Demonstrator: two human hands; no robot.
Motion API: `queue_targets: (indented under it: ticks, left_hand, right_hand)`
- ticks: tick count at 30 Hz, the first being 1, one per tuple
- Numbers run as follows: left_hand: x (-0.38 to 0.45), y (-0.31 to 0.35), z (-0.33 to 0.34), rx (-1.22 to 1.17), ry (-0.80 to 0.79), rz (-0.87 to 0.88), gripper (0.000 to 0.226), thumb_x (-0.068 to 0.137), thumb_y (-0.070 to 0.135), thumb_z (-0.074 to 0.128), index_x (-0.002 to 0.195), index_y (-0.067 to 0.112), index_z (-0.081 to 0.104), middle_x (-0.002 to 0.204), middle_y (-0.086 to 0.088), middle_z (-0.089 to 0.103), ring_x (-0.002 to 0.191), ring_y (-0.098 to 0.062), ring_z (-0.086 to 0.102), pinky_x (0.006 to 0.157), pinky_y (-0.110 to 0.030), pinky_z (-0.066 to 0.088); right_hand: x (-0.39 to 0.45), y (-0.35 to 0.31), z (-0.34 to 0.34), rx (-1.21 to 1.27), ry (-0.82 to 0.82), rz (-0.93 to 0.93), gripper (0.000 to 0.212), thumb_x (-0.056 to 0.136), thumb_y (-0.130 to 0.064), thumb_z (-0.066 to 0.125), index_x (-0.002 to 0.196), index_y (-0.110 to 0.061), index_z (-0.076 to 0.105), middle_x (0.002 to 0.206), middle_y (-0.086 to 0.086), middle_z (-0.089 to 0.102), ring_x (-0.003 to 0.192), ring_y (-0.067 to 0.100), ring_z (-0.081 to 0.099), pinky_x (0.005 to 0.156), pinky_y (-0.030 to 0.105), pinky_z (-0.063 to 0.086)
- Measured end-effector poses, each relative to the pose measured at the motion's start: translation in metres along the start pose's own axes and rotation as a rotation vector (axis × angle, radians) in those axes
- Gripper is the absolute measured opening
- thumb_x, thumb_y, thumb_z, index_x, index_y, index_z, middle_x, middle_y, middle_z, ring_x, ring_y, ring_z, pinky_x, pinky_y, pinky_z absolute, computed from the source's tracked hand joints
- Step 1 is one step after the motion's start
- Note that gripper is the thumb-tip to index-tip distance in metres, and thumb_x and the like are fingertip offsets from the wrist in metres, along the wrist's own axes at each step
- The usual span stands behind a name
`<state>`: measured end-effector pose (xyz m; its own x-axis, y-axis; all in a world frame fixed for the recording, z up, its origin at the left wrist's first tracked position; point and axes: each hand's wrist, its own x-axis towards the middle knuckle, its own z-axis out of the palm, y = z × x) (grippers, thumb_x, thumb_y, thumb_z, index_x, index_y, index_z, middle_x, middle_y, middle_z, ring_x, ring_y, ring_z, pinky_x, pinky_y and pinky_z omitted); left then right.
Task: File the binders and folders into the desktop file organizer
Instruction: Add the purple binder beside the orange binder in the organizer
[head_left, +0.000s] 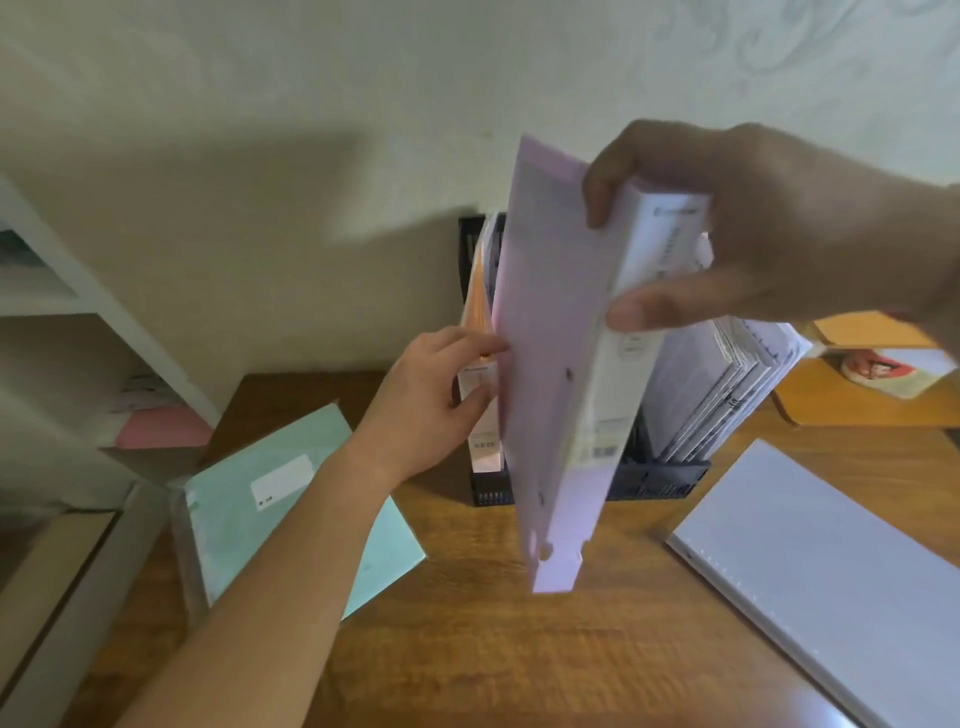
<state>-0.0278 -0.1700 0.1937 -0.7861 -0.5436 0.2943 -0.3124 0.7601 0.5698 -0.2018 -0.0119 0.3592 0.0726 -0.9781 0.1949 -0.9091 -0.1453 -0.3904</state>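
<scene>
My right hand (769, 228) grips a pink binder (550, 374) by its white spine, holding it upright and tilted above the black desktop file organizer (654, 478). My left hand (431, 395) reaches to the organizer's left slot, fingers touching an orange folder (478, 306) that stands there and the pink binder's cover. Several white folders (727, 384) lean in the organizer's right part. A mint green binder (291, 499) lies flat on the wooden desk (493, 649) to the left. A white binder (831, 566) lies flat at the right.
A white shelf unit (78, 291) with papers and a pink folder (161, 428) stands at the left. Behind the organizer is a pale wall. At the far right lie tan boards (872, 332) and a red and white object (878, 369).
</scene>
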Motion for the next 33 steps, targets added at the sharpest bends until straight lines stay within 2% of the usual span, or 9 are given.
queue_targets:
  ticks: [2,4,10,15,20,23,26,29,33]
  left_hand:
    - [0.000,-0.001,0.001,0.009,-0.005,0.008,0.043,0.089,0.024,0.067,0.129,0.034,0.055,0.127,0.017,0.053,0.122,-0.004,0.042,0.107,-0.035,0.043]
    - [0.001,-0.003,0.002,0.007,-0.021,-0.013,0.044,0.088,0.028,0.068,0.128,0.037,0.053,0.121,0.023,0.050,0.119,0.000,0.041,0.105,-0.030,0.041]
    - [0.001,-0.005,0.004,0.059,-0.040,-0.025,0.045,0.086,0.039,0.067,0.127,0.038,0.049,0.125,0.018,0.054,0.115,0.000,0.042,0.094,-0.022,0.041]
    - [0.007,0.003,0.008,0.065,0.029,-0.059,0.043,0.082,0.040,0.072,0.120,0.032,0.054,0.119,0.011,0.060,0.106,-0.004,0.047,0.082,-0.015,0.040]
    - [0.012,0.006,0.014,0.068,0.097,-0.128,0.039,0.079,0.040,0.075,0.111,0.031,0.055,0.111,0.004,0.062,0.096,-0.009,0.054,0.079,-0.022,0.049]
    - [0.015,0.004,0.014,0.102,0.086,-0.123,0.041,0.079,0.040,0.076,0.113,0.029,0.055,0.113,0.003,0.063,0.094,-0.007,0.052,0.075,-0.017,0.043]
    - [0.016,0.002,0.015,0.128,0.087,-0.109,0.044,0.079,0.039,0.075,0.116,0.028,0.053,0.113,0.003,0.063,0.094,-0.005,0.050,0.073,-0.011,0.036]
    - [0.016,0.004,0.018,0.139,0.115,-0.077,0.046,0.081,0.038,0.075,0.118,0.026,0.051,0.111,0.002,0.064,0.095,-0.006,0.050,0.075,-0.014,0.039]
    - [0.015,0.004,0.016,0.143,0.155,-0.032,0.048,0.080,0.035,0.074,0.118,0.020,0.049,0.101,0.012,0.055,0.091,-0.005,0.049,0.071,-0.012,0.034]
  right_hand:
    - [0.010,0.009,0.010,-0.028,0.036,-0.027,0.056,0.071,-0.066,0.067,0.109,-0.033,0.043,0.075,-0.015,0.063,0.065,-0.002,0.058,0.053,0.013,0.044]
    - [0.018,0.020,0.022,-0.019,0.048,-0.025,0.056,0.069,-0.062,0.063,0.110,-0.030,0.041,0.083,-0.020,0.062,0.067,-0.005,0.059,0.055,0.014,0.046]
    - [0.041,0.050,0.045,-0.058,0.129,0.037,0.056,0.075,-0.036,0.078,0.117,-0.014,0.048,0.079,-0.022,0.050,0.068,-0.014,0.051,0.058,0.005,0.037]
    - [0.053,0.061,0.065,-0.163,0.089,-0.004,0.061,0.077,-0.039,0.077,0.124,-0.015,0.047,0.097,-0.006,0.051,0.079,0.014,0.046,0.065,0.020,0.027]
    - [0.059,0.064,0.072,-0.188,0.090,-0.045,0.059,0.079,-0.036,0.077,0.124,-0.011,0.047,0.104,-0.006,0.045,0.090,0.009,0.038,0.071,0.015,0.024]
    - [0.058,0.066,0.075,-0.175,0.097,-0.045,0.059,0.080,-0.035,0.076,0.124,-0.009,0.046,0.105,-0.007,0.041,0.088,0.003,0.032,0.071,0.011,0.023]
    - [0.058,0.069,0.079,-0.139,0.113,-0.045,0.059,0.081,-0.038,0.074,0.124,-0.008,0.046,0.107,-0.007,0.043,0.092,0.000,0.033,0.075,0.011,0.026]
    - [0.060,0.071,0.080,-0.126,0.143,-0.053,0.061,0.082,-0.037,0.074,0.129,-0.012,0.045,0.116,0.000,0.054,0.096,0.011,0.043,0.073,0.012,0.033]
    - [0.041,0.079,0.110,0.149,0.265,0.053,0.093,0.077,-0.023,0.080,0.150,-0.022,0.022,0.115,0.002,0.064,0.105,0.014,0.060,0.093,0.022,0.048]
